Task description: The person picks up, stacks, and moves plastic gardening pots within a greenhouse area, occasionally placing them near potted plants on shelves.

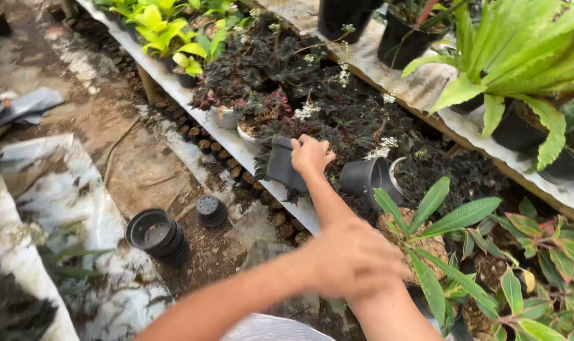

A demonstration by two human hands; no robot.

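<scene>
My right hand [310,155] reaches out over the bench and is shut on the rim of a black plastic pot [282,165], which is tilted among dark-leaved plants with small white flowers [312,88]. My left hand [353,259] crosses in from the lower left and lies over my right forearm; it is blurred and its fingers are hidden. Just right of the held pot, an empty black pot [366,180] lies on its side.
The low white bench [236,148] runs diagonally with potted plants on it; yellow-green ones [163,31] stand at its far end. A stack of black pots [157,235] and an upturned pot [211,210] sit on the muddy ground. Green leafy plants [464,221] and a fern [520,50] crowd the right.
</scene>
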